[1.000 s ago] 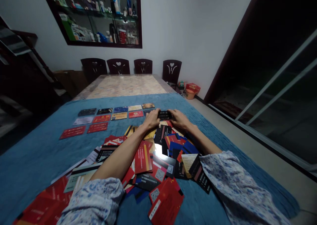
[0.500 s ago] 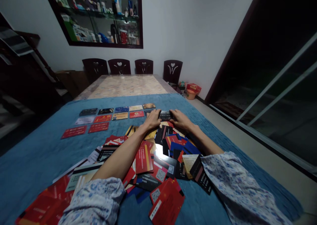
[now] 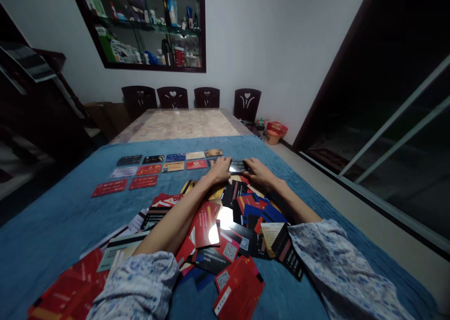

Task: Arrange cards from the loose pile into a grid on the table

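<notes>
A black card (image 3: 238, 166) is held level between my two hands, just beyond a loose heap of cards. My left hand (image 3: 220, 171) grips its left end, fingers closed. On the opposite end, my right hand (image 3: 259, 172) pinches it the same way. Below my wrists spreads the heap, with a red card (image 3: 207, 226), a black card with a stripe (image 3: 235, 192) and blue cards (image 3: 269, 212) among several others. Left of my left hand, cards lie in rows, including a red card (image 3: 196, 164) and a wood-brown card (image 3: 213, 153). My left hand partly hides one card there.
A blue cloth (image 3: 70, 221) covers the near part of the table, and a marbled tabletop (image 3: 183, 123) shows beyond it. Dark chairs (image 3: 172, 97) stand along the far side. An orange bucket (image 3: 273, 137) sits on the floor at right.
The view has shifted slightly, so everything appears a little lower and to the right. Both hands still hold the black card, which now catches a glare on its left part.
</notes>
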`<state>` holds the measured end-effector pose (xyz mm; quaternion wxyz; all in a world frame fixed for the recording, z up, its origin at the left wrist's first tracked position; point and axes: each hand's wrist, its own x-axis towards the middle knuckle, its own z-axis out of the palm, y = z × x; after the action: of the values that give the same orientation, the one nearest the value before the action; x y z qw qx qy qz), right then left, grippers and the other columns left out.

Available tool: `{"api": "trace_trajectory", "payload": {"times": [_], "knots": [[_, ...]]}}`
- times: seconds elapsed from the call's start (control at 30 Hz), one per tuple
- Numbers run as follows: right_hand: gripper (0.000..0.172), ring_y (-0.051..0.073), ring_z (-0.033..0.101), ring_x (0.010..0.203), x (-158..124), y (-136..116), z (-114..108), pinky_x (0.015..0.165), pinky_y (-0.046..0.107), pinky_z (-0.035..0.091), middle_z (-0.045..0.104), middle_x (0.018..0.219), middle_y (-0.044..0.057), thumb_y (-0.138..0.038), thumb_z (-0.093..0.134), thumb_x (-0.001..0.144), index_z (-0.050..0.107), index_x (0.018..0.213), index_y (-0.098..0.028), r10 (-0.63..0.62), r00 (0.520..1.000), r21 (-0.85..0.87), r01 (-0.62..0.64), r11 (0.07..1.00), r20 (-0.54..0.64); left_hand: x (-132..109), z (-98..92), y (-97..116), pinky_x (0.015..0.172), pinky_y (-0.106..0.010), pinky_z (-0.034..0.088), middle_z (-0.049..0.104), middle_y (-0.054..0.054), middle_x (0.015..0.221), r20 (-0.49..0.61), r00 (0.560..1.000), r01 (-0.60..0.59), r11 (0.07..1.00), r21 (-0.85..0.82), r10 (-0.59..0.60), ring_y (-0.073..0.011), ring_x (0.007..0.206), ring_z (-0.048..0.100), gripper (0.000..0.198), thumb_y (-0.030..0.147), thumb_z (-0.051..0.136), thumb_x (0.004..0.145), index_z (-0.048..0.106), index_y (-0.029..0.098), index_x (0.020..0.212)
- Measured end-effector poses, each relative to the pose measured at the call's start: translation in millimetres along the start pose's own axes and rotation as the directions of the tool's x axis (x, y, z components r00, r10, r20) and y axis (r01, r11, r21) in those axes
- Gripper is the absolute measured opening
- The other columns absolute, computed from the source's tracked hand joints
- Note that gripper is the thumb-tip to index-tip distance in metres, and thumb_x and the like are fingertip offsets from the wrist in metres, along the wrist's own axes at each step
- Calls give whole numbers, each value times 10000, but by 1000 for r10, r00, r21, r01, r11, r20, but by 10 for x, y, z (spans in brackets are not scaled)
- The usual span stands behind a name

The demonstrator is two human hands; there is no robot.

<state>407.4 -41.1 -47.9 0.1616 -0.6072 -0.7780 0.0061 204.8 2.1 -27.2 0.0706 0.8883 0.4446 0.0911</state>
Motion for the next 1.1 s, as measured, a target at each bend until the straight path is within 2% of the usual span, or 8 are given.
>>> {"api": "trace_trajectory", "payload": {"times": [0.23,0.53,0.83,1.1], "knots": [[501,282,509,1156,6,-6,-62,913,363,459,541,1213,149,-311,600,897,537,1374,-167,12,999,-20,-11,1000,44,-8,-176,44,1035,-544,397,490,-172,1352,74,997,-24,997,77,18,-325,1294,448,423,224,552,848,518,180,1267],[477,292,504,1184,17,-13,-60,963,420,470,558,1242,142,-316,613,864,597,1325,-193,-75,996,24,74,997,45,-124,-350,36,1037,-604,401,518,-204,1330,134,987,-110,982,155,89,-362,1280,447,368,245,568,830,588,119,1176],[468,298,542,1155,48,-11,-9,973,436,473,588,1210,135,-355,633,841,642,1282,-199,-171,985,72,169,983,23,-299,-394,-38,1045,-546,419,535,-175,1334,134,987,-105,985,138,86,-336,1294,470,380,243,560,858,599,142,1222],[454,295,575,1089,81,-162,-24,960,445,483,604,1130,135,-406,666,840,676,1240,-193,-250,968,122,246,962,21,-480,-449,-132,1037,-503,438,554,-156,1316,120,991,-84,983,165,64,-326,1265,506,362,256,570,858,613,159,1204]]}}
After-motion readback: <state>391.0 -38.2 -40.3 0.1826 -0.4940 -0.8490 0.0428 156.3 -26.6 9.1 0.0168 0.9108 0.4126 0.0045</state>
